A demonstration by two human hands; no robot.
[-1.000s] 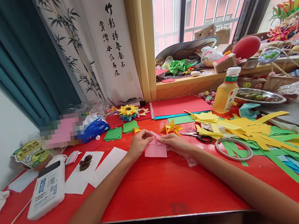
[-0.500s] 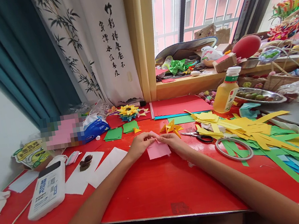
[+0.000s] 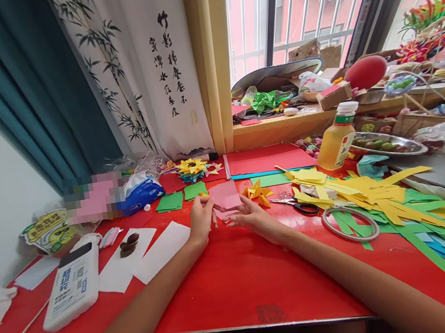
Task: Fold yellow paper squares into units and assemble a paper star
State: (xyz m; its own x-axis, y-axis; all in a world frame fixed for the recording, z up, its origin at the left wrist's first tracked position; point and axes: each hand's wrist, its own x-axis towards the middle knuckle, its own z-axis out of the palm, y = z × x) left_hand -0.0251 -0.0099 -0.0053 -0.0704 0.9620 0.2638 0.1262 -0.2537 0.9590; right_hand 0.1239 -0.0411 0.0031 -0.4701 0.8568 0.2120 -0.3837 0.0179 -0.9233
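Note:
A square pink paper (image 3: 227,194) is held up above the red table between my two hands. My left hand (image 3: 202,217) pinches its left side, with fingers closed. At the lower right edge, my right hand (image 3: 255,218) has the paper between its fingers, some of which stretch out beneath it. Another pink piece (image 3: 226,215) shows below; whether it is part of the same sheet I cannot tell. Just right of the paper lie folded yellow paper pieces (image 3: 258,193). Black-handled scissors (image 3: 305,207) rest farther right.
Yellow strips (image 3: 361,189), green strips and a roll of tape (image 3: 350,224) spread over the right side. A juice bottle (image 3: 337,137) stands behind them. White papers (image 3: 162,252) and a white box-like pack (image 3: 70,286) lie left. Red sheets (image 3: 267,159) lie at the back.
The pink paper has been raised and turned so its face shows above my hands. My hands have shifted lower around it, and the right fingers have spread more.

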